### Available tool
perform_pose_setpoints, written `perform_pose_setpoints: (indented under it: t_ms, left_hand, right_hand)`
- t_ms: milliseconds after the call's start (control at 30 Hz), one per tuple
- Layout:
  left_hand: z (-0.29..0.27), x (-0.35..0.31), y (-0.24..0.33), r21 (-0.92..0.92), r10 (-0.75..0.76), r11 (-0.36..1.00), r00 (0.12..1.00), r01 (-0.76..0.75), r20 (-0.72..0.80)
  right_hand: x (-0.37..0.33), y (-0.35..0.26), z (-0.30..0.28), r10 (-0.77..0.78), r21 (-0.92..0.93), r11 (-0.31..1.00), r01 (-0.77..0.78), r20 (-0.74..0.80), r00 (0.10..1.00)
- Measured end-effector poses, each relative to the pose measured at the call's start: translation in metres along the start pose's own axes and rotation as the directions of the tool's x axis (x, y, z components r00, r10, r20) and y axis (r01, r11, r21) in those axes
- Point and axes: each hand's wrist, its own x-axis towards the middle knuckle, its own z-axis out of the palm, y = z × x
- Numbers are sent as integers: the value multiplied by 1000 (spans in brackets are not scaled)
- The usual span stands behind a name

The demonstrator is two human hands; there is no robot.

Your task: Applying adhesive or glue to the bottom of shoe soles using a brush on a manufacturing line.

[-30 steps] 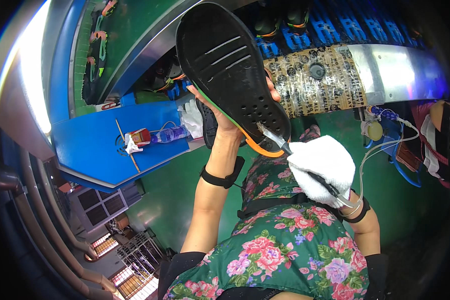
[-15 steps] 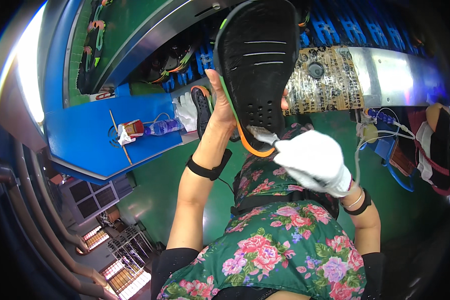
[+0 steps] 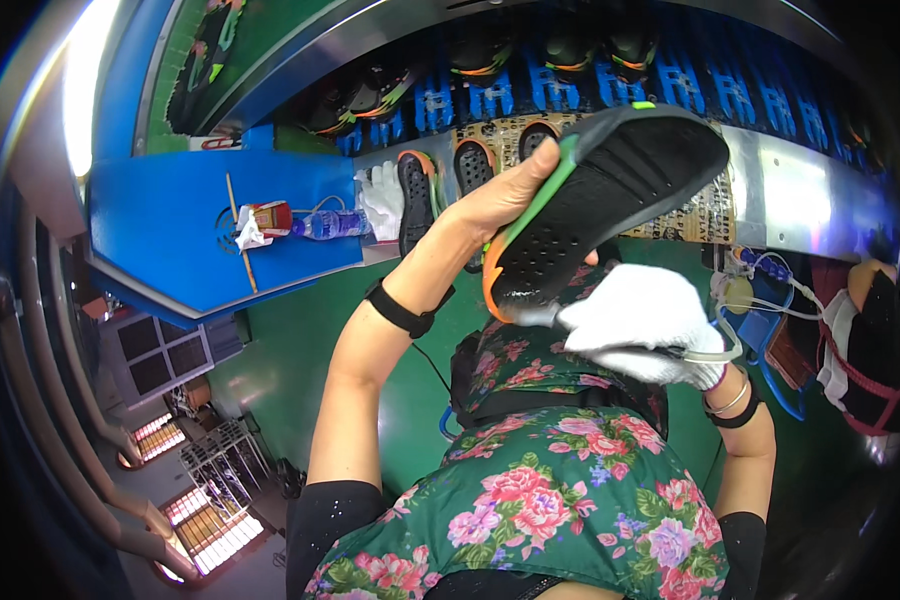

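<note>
Covering the person's front, nearest of all, is a dark-green cloth apron printed with pink and purple flowers (image 3: 530, 500). Just beyond it, the right hand (image 3: 640, 315), in a white knitted glove, is curled tight around a slim tool with a pale, narrow end (image 3: 538, 315). That end is blurred beside the heel of a black rubber shoe sole with a green side and orange heel rim (image 3: 610, 190); I cannot tell whether they touch. The bare left hand (image 3: 505, 205) clamps the sole, thumb along the green side, and holds it raised and tilted, heel toward the lower left, toe toward the upper right.

Behind the sole runs a metal ledge partly wrapped in brown printed covering (image 3: 790, 190). On its left part are a black, orange-rimmed sole (image 3: 417, 195) and, beside that, an empty white knitted glove (image 3: 382, 200). Farther left, a flat blue table (image 3: 160, 215) bears a clear plastic bottle (image 3: 330, 224) and a thin wooden stick (image 3: 250, 270). Beyond the ledge stands a row of blue plastic holders (image 3: 555, 90).
</note>
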Motion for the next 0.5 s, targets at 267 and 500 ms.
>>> perform_pose_setpoints:
  t_ms: [267,500]
  left_hand:
    - [-11,-16,-12,268,300,940,889,-213,-345]
    - [-36,28,-109,-385,366,858,931,-339,-3]
  right_hand:
    - [5,7,5,453,396,847,-354,-190,871]
    - [7,13,-18,506,210,862,-461,-401,763]
